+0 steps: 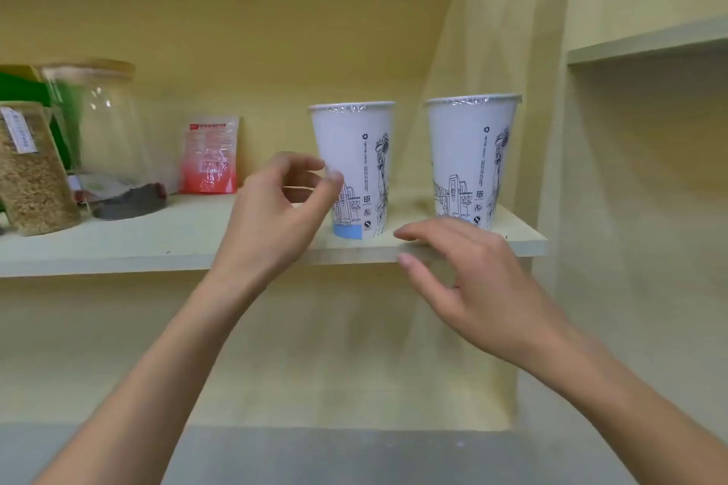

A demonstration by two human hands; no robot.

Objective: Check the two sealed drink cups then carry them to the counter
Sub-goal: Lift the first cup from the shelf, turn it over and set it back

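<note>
The left hand (275,205) is raised in front of the shelf (189,236) with its fingers loosely curled and parted, holding nothing; its fingertips sit at about 9 o'clock of the left cup (354,165), and whether they already touch the wall is hard to tell through the blur. The right hand (468,280) is spread, palm down, empty, at the shelf's front edge, at about 6 o'clock of the right cup (470,157) and overlapping its base in view.

Both cups stand upright on the shelf, near its right end and a little apart, each under a crinkled film seal. They look like thin paper cups, so I judge them light when empty and weighty if filled, with walls that yield to a hard squeeze. The film would likely burst or peel under pressure, so the mid-wall, wrapped all round, seems the best hold, kept upright.

Count: two cups, two hands. Toward 9 o'clock along the shelf stand one red packet (208,154), one clear glass jar (102,134) with a pale lid, and one container of grain (31,169).
</note>
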